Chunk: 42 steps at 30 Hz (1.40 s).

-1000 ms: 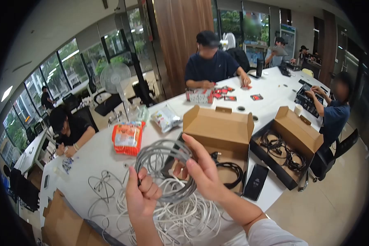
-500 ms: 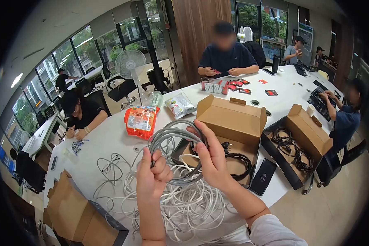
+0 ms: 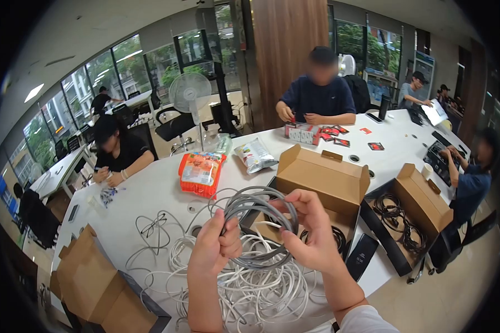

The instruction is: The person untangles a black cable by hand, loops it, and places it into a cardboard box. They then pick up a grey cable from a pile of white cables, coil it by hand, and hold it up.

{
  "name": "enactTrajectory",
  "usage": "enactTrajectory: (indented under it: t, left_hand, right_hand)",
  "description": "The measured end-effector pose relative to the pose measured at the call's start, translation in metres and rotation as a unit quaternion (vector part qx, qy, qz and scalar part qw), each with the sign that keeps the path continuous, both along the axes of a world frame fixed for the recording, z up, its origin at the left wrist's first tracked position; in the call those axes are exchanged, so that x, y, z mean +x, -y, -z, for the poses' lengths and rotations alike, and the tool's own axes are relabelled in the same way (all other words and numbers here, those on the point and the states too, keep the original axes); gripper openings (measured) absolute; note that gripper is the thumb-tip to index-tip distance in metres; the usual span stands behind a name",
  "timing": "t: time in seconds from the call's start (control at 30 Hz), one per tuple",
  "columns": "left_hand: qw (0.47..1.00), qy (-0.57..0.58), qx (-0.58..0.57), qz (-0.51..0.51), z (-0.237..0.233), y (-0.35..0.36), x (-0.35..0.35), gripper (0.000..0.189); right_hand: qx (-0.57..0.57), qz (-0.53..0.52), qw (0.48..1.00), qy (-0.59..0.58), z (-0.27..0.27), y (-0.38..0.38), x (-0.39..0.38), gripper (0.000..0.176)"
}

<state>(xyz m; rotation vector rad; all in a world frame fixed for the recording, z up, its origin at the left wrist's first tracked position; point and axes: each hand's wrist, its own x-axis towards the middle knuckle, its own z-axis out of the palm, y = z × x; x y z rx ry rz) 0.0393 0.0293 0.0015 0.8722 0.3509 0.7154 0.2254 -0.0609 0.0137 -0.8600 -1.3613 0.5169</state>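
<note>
A coil of grey cable hangs in the air between my two hands. My left hand is closed round the coil's left side, thumb up. On the right side, my right hand holds the loops between thumb and fingers. Beneath the hands a tangled heap of white cables lies on the white table. A thinner grey cable spreads out to the left of the heap. Behind my right hand stands an open cardboard box with black cable inside, partly hidden by the hand.
Another open box holds black cables at the right, beside a black phone. An open box is at the lower left. An orange package and a silver bag lie farther back. Several people sit around the table.
The view has shifted, so the scene sits further right and lower. Both hands still hold the coil; the fingers of my right hand are now more bent over its upper right side.
</note>
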Motion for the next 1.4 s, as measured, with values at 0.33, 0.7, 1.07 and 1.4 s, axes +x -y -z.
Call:
enactTrajectory:
  t: [0.33, 0.7, 1.07, 1.4]
  left_hand:
    - [0.989, -0.066, 0.116, 0.071, 0.007, 0.006, 0.002, 0.038]
    - [0.986, -0.061, 0.139, 0.069, -0.001, 0.007, -0.007, 0.033]
    - [0.993, 0.028, 0.110, 0.007, -0.002, 0.017, -0.006, 0.033]
    - [0.986, -0.063, 0.155, 0.014, -0.002, 0.023, -0.002, 0.033]
  right_hand:
    - [-0.121, 0.052, 0.991, 0.039, 0.008, 0.004, -0.005, 0.040]
    - [-0.080, 0.075, 0.990, -0.090, 0.012, -0.010, -0.020, 0.061]
    - [0.004, 0.078, 0.978, -0.193, 0.014, -0.014, -0.015, 0.096]
    - [0.109, 0.135, 0.985, 0.029, 0.018, -0.007, -0.005, 0.026]
